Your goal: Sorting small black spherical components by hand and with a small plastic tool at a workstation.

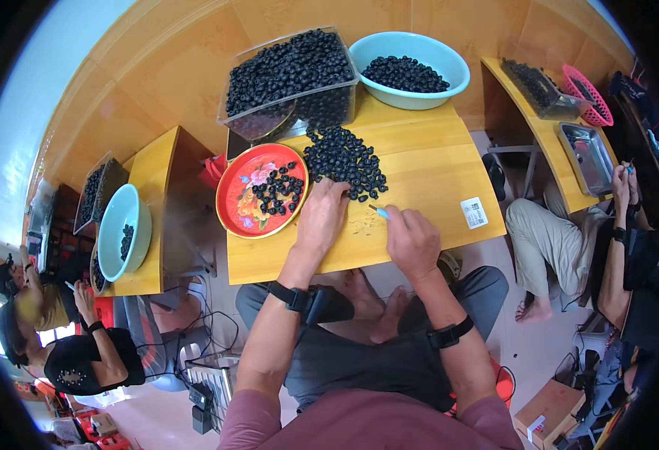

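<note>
Right grip (413,236) is clenched around a small blue-handled tool (382,214); for the left grip (322,214) I cannot tell if it pinches a piece, because its fingertips are partly hidden. Yellow worktop (438,169) is bare on its right part, around a white label (473,213), and both forearms cross above its front edge. At the back stands a clear bin (292,101) filled with black pieces; behind its front wall some round shape is hard to make out. Beside it, near the back edge, is a light-blue basin (412,100). Red tray (232,184) reaches slightly past the left edge. Black round pieces (344,157) lie heaped right of the tray. Left fingers bend down at the heap's near edge; the right thumb lies along the tool, whose tip points left, just beside the heap.
</note>
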Motion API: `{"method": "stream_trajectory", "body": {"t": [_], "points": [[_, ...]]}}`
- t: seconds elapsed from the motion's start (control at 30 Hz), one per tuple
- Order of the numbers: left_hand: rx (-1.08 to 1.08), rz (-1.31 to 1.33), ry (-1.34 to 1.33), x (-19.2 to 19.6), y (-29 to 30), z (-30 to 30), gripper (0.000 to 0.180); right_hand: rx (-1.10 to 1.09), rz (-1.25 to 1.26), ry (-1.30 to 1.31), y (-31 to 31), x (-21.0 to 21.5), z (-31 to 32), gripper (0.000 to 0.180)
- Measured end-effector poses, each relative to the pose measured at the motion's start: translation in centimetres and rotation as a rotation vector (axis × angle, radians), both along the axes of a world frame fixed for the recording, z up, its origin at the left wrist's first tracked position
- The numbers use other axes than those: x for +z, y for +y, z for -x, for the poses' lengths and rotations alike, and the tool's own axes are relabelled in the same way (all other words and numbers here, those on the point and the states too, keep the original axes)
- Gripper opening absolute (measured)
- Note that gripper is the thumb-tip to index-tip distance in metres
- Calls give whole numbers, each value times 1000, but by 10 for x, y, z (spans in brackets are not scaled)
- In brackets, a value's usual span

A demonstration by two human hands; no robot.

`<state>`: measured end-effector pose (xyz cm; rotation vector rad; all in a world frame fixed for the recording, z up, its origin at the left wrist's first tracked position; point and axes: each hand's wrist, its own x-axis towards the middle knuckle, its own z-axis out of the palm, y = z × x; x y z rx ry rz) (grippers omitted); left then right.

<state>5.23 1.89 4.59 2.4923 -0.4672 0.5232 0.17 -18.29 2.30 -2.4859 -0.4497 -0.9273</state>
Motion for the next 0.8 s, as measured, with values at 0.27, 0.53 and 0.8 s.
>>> {"method": "stream_trajectory", "body": {"t": [0.27, 0.53, 0.8], "points": [[55, 123, 82, 2, 4, 9, 22, 3, -16, 1, -1, -2, 0, 20], [-6, -38, 147, 3, 13, 4, 24, -29, 45, 4, -1, 0, 0, 17], [-41, -50, 201, 13, 9, 9, 22, -17, 1, 5, 0, 1, 0, 19]]}}
